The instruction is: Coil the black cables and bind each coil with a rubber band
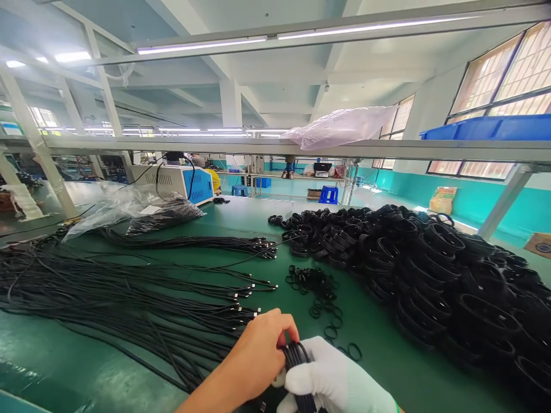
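Note:
My bare left hand (258,358) and my white-gloved right hand (338,381) meet at the bottom middle, both gripping one coiled black cable (296,354). The coil's loops stick up between thumb and glove. Loose straight black cables (129,292) with silver plugs lie spread on the green table (370,338) to the left of my hands. Small black rubber rings (321,292) are scattered just beyond my hands. A large heap of finished black cable coils (430,269) fills the right side.
A clear plastic bag holding more cables (142,209) lies at the back left, beside a white and blue machine (185,183). An overhead shelf carries a plastic sheet (340,126) and a blue bin (495,127). Blue stools (329,195) stand on the floor behind.

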{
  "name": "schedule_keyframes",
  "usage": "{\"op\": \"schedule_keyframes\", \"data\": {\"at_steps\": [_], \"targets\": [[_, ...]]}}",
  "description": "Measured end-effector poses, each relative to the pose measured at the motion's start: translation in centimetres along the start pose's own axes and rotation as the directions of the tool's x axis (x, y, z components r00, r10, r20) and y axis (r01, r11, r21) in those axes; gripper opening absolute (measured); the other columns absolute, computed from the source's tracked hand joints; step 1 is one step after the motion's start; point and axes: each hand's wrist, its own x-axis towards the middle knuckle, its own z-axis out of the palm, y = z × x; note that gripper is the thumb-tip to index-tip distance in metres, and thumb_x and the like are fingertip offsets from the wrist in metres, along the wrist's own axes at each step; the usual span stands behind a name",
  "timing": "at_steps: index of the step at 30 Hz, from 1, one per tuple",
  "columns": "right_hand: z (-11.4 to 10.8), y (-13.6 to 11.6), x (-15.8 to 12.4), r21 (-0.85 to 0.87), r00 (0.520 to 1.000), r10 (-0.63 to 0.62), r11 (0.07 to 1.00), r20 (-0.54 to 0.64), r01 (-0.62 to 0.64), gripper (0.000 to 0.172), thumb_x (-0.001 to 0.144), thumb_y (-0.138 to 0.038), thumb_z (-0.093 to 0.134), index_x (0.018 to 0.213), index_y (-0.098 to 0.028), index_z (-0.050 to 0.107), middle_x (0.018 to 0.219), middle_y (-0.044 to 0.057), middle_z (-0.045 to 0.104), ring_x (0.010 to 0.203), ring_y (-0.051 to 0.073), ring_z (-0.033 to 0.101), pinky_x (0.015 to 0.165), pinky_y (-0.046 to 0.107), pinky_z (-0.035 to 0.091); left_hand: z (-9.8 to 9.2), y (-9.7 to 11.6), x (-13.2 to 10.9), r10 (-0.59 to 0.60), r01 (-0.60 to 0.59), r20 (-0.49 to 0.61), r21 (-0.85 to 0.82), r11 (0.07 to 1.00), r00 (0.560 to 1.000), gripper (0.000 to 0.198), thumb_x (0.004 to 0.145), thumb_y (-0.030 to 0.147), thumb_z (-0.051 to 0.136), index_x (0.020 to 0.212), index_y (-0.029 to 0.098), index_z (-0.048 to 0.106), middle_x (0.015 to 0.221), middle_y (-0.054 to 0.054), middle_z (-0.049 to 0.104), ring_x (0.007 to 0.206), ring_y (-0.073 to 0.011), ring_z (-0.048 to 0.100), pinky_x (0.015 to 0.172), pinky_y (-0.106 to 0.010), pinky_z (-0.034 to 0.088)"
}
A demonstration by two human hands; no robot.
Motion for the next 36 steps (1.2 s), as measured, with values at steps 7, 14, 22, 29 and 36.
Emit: {"op": "schedule_keyframes", "data": {"at_steps": [7, 14, 22, 29, 36], "targets": [[-0.3, 0.5, 0.3, 0.102, 0.999, -0.022, 0.995, 0.036, 0.019, 0.037, 0.063, -0.033, 0.072, 0.087, -0.005, 0.066, 0.068, 0.009, 0.062, 0.062, 0.018, 0.065, 0.051, 0.020, 0.050, 1.4, 0.0, 0.3, -0.010, 0.000, -0.063, -0.158, 0.987, 0.998, 0.019, 0.066, 0.011, 0.050, 0.069, 0.022, 0.065, 0.071, 0.003, 0.049, 0.063, -0.0113, 0.046, 0.057, -0.022, 0.033], [-0.7, 0.6, 0.2, 0.202, 0.998, -0.046, 0.979, 0.035, 0.038, 0.042, 0.065, -0.032, 0.074, 0.097, -0.005, 0.065, 0.082, 0.014, 0.065, 0.069, 0.018, 0.065, 0.055, 0.026, 0.053, 1.2, -0.2, 0.6, -0.016, 0.002, -0.082, -0.165, 0.986, 0.996, 0.028, 0.063, 0.007, 0.048, 0.081, 0.022, 0.064, 0.078, 0.003, 0.052, 0.065, -0.0117, 0.049, 0.058, -0.022, 0.036], [-0.6, 0.8, 1.2, 0.324, 0.955, -0.296, 0.907, 0.030, 0.271, 0.024, 0.079, -0.028, 0.061, 0.085, -0.005, 0.065, 0.081, 0.009, 0.061, 0.077, 0.016, 0.059, 0.075, 0.031, 0.048, 2.1, -0.5, -2.2, 0.143, -0.143, -0.011, 0.012, 0.990, 0.990, 0.010, 0.065, 0.013, 0.065, 0.066, 0.019, 0.057, 0.080, -0.001, 0.061, 0.085, -0.0210, 0.050, 0.075, -0.031, 0.035], [-1.5, 1.3, 0.9, 0.372, 0.997, -0.072, 0.926, 0.007, 0.064, 0.035, 0.076, -0.033, 0.068, 0.101, -0.010, 0.062, 0.092, 0.011, 0.062, 0.083, 0.022, 0.063, 0.066, 0.035, 0.055, 0.5, -0.9, -2.3, 0.021, -0.043, -0.109, -0.203, 0.978, 0.994, 0.020, 0.070, 0.014, 0.058, 0.088, 0.022, 0.059, 0.089, 0.001, 0.058, 0.083, -0.0172, 0.051, 0.073, -0.027, 0.038], [-1.4, 2.0, 1.1, 0.220, 0.997, -0.015, 0.976, 0.074, -0.001, 0.034, 0.069, -0.027, 0.069, 0.096, -0.006, 0.063, 0.083, 0.012, 0.063, 0.067, 0.017, 0.064, 0.051, 0.022, 0.052, 0.9, -1.0, -0.4, 0.080, -0.094, -0.119, -0.120, 0.988, 0.990, 0.029, 0.068, 0.005, 0.046, 0.083, 0.022, 0.063, 0.082, 0.002, 0.056, 0.070, -0.0129, 0.052, 0.064, -0.023, 0.039]]}}
